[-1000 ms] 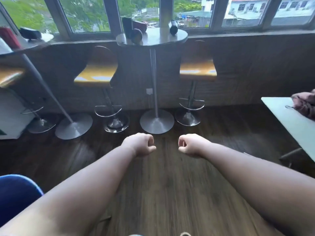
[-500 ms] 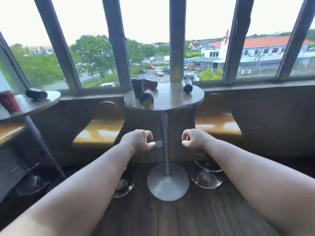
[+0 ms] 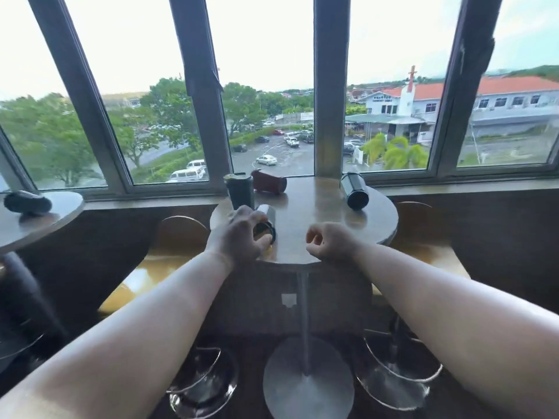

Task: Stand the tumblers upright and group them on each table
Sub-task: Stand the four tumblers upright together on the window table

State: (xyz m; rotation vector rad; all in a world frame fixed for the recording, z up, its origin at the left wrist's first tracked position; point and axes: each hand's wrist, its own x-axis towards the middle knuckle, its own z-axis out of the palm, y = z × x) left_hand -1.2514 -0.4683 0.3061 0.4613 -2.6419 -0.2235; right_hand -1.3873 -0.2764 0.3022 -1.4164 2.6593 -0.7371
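A round high table (image 3: 317,234) stands by the window with several tumblers on it. A dark tumbler (image 3: 239,190) stands upright at the back left. Behind it a red tumbler (image 3: 269,181) lies on its side. A black tumbler (image 3: 354,190) lies on its side at the back right. A silver and black tumbler (image 3: 267,216) lies near the front left, and my left hand (image 3: 239,235) curls round its near end. My right hand (image 3: 328,241) hovers over the table's front edge, fingers curled, holding nothing.
A second round table (image 3: 45,225) at the left bears a dark tumbler (image 3: 27,202) lying on its side. Yellow bar stools (image 3: 142,276) flank the middle table, with chrome bases (image 3: 396,385) on the dark floor. The window sill (image 3: 453,189) runs right behind the table.
I have come closer to the table and the view has tilted up. My left hand reached forward onto the lying tumbler at the front left. My right hand moved over the table's edge.
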